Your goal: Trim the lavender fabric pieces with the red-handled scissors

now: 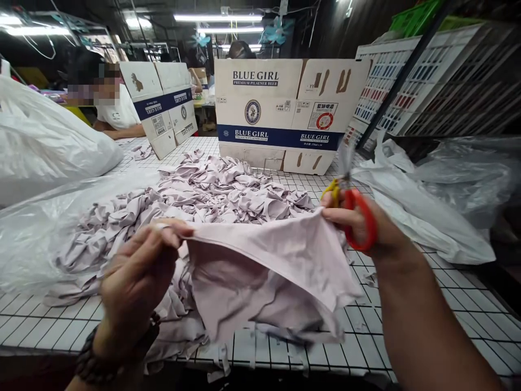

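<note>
While the left hand (pixel 140 266) pinches one end of the upper edge between thumb and fingers, the right hand (pixel 378 228) grips the other end, and there's the pale pink garment (pixel 280 255) stretched between them, right over the near part of the table (pixel 431 293)! Its lower part hangs in loose folds, blurred at the bottom. And look at that right hand: it also carries the scissors (pixel 347 182), fingers closed around them, one handle red, the other yellow, blades pointing up and away from the cloth.

A dark beaded bracelet (pixel 97 358) circles the left wrist. Just beyond the garment, a big crumpled pile (pixel 228 190) of matching fabric spreads over the black-lined white tabletop. Behind it stands a wide carton (pixel 260 117) marked BLUE GIRL, with a second carton (pixel 163 111) tilted to its left. Clear plastic (pixel 28 239) covers part of the table on the left, a white bag (pixel 439 217) lies on the right, and across the far left, a person (pixel 118 114) in white leans on a surface.
</note>
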Demonstrator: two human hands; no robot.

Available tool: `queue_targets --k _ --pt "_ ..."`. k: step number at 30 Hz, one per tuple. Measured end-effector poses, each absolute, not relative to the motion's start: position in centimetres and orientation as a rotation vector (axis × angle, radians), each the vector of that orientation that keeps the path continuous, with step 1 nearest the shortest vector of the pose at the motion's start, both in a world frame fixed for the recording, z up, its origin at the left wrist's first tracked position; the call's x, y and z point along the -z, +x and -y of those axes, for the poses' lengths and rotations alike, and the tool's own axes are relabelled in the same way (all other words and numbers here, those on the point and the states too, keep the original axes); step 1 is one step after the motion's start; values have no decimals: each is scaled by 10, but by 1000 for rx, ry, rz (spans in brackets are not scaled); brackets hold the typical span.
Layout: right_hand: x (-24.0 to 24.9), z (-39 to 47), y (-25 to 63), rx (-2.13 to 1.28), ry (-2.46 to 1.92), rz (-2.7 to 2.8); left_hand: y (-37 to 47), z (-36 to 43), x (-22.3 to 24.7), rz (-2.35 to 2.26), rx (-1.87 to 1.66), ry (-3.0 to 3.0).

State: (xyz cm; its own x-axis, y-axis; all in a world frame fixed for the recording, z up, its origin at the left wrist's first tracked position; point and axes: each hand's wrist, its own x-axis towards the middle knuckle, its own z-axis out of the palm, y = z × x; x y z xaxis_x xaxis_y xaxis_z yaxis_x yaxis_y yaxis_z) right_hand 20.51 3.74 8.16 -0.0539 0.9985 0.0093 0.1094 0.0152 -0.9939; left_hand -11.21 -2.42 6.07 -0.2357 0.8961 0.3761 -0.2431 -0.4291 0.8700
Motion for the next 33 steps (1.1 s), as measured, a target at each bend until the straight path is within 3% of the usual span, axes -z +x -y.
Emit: queue_targets --k 4,8,12,15,18,24,33 --pt "-45 -60 190 -1166 -1438 1382 -112 -18 -22 -989 -1562 1127" --pt "-4 -37 189 -1112 -1506 1319 -117 -25 -3 -1387 -1224 1481" --pt "14 25 181 -1527 -1497 1264 -109 11 -9 -1870 -1108 1760" --pt "26 59 165 -1741 -1467 1199 -88 39 0 -1747 -796 1789" --pt "38 68 152 -1721 -1464 1202 -65 52 31 -1535 -472 1696" --pt "48 65 158 -1693 -1480 1233 -54 54 77 -1461 -614 1255" --pt "55 52 136 -1376 -1439 1300 -49 62 65 -971 -795 246"
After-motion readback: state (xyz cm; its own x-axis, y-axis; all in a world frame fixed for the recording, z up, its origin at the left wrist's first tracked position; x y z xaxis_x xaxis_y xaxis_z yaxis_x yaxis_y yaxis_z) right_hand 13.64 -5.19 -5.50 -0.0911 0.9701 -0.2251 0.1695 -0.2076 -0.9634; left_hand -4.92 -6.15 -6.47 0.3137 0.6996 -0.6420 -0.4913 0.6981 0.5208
